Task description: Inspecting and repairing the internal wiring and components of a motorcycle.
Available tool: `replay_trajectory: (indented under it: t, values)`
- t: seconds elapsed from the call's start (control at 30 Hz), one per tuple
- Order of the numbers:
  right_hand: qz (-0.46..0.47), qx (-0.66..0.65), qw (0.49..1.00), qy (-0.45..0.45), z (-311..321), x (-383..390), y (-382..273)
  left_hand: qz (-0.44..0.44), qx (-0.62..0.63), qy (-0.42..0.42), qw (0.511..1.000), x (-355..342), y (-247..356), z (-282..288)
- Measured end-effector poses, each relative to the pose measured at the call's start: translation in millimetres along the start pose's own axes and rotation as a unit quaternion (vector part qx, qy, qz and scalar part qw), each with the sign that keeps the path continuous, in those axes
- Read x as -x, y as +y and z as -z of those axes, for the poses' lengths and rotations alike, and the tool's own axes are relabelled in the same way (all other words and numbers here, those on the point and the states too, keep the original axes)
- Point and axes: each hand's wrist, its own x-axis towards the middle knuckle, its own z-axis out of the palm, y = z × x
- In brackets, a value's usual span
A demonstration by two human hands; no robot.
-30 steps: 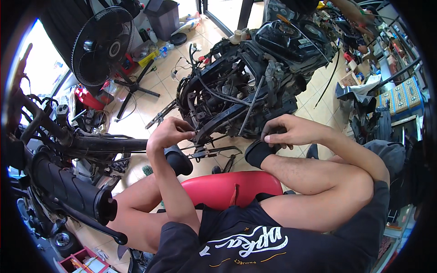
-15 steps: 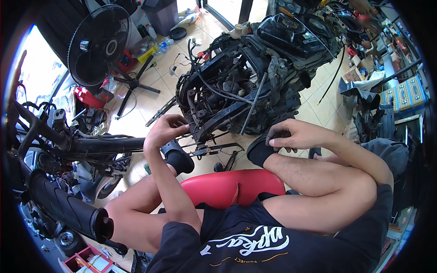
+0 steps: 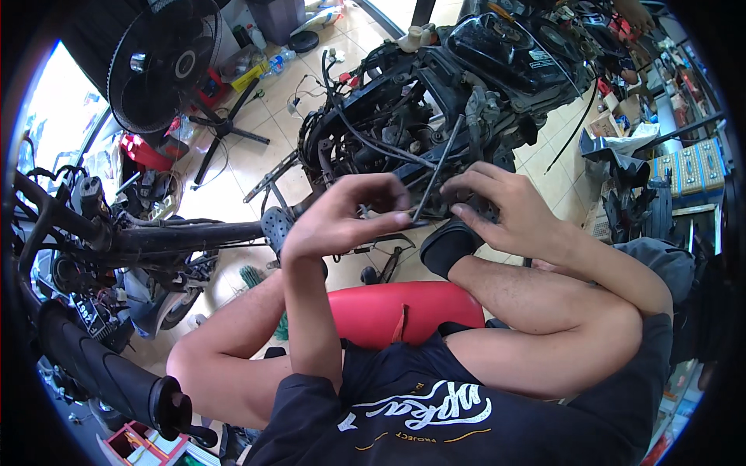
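Note:
My left hand (image 3: 350,216) is raised in front of the stripped motorcycle frame (image 3: 365,116). Its thumb and fingers come together near the lower end of a grey metal rod (image 3: 441,165); whatever they pinch is too small to make out. Facing it from the other side, my right hand (image 3: 505,206) has curved fingers with a gap between thumb and forefinger. Dark smudges cover its fingertips, and nothing shows in it. Behind both hands lie the frame's tubes, cables and dark engine parts. A black fuel tank (image 3: 505,54) sits at the far end of the frame.
Beneath me is a red seat (image 3: 381,311), between my bent legs. A black fan (image 3: 167,66) stands far left. Close on the left is another motorcycle's handlebar grip (image 3: 109,369). A blue-patterned box (image 3: 688,167) and shelves line the right. Another person's hand (image 3: 633,14) shows at top right.
My left hand has moved right and my right hand has risen, so the two are now closer together before the frame. My left foot has shifted left, and the view has tilted slightly.

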Motion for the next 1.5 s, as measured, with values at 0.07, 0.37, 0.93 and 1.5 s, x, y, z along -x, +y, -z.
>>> replay_trajectory:
  t: [0.07,0.37,0.93,1.5]
  values:
    - [0.108,0.074,0.989,0.062,5,-2,-8,-0.029,0.04,-0.02,0.999,-10,1,-20]
    - [0.188,0.16,0.968,0.03,14,-2,-9,0.018,0.106,-0.01,0.994,-19,-4,-37]
    - [-0.269,-0.22,0.934,-0.079,1,-8,-2,-0.009,-0.028,0.024,0.999,-18,-6,-32]
    - [0.189,0.138,0.971,0.041,10,0,-2,0.027,0.019,-0.003,0.999,-18,5,-36]
